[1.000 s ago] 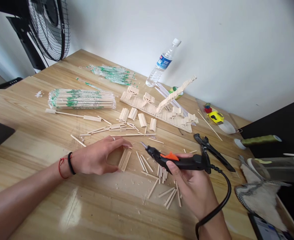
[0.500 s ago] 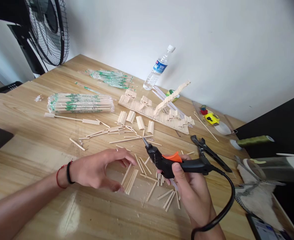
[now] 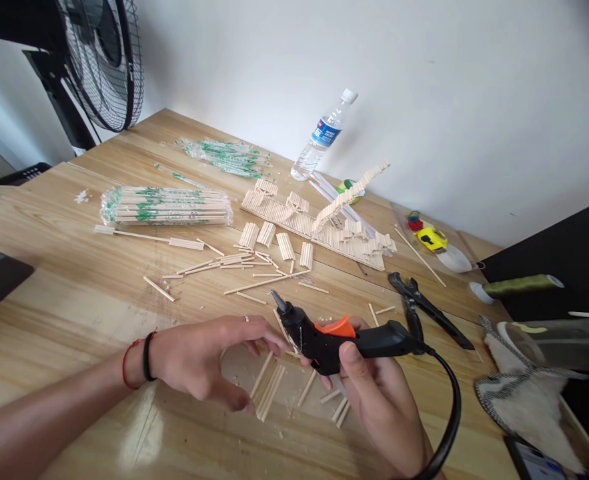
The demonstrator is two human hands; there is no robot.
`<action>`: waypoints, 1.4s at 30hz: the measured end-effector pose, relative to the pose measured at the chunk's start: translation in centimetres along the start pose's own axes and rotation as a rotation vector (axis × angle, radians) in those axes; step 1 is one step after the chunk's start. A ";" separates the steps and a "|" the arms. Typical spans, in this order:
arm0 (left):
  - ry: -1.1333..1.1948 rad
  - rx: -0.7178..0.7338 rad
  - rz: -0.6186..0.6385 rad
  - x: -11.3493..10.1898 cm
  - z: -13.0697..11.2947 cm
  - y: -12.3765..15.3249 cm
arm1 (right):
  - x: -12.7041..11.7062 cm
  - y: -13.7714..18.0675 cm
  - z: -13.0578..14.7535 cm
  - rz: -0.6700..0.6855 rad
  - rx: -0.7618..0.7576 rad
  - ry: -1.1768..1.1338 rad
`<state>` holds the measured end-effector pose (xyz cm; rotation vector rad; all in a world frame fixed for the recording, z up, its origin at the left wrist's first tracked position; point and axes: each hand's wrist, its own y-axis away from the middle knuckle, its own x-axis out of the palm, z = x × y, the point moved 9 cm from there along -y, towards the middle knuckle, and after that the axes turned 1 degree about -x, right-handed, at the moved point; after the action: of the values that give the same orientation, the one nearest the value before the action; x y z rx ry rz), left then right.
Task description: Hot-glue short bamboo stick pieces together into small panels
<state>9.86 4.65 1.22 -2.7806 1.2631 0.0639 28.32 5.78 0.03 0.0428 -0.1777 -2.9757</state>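
In my right hand (image 3: 378, 395) is a black glue gun (image 3: 319, 341) with an orange trigger, its metal nozzle pointing up and left. The thumb lies along its near side and the other fingers are mostly hidden. My left hand (image 3: 201, 360) curves around a small row of short wooden sticks (image 3: 272, 393), with the thumb at the near end and the fingertips toward the far end. The gun's body partly covers those fingertips. Beyond the hands stand several finished stick panels (image 3: 285, 247) and a stick-built model (image 3: 319, 230) with a raised slanting piece.
Loose sticks (image 3: 267, 282) are scattered over the wooden table. Wrapped stick bundles (image 3: 167, 207) lie at left. A water bottle (image 3: 319, 143) stands by the wall. Black pliers (image 3: 431, 310), a yellow tape measure (image 3: 431, 239) and a thread spool (image 3: 519, 287) are at right. The gun's cord (image 3: 455, 407) loops down right.
My left hand and the row of sticks have come slightly nearer and to the right. The glue gun has shifted left and a little down, its nozzle now closer above the left fingers.
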 end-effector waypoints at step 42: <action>-0.532 -0.069 -0.090 -4.3 0.9 0.5 | 0.3 -0.4 2.0 0.277 -0.162 0.655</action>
<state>6.64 7.66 0.65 -2.6009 1.0096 0.7917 27.89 6.36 2.00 0.8742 0.1288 -2.5282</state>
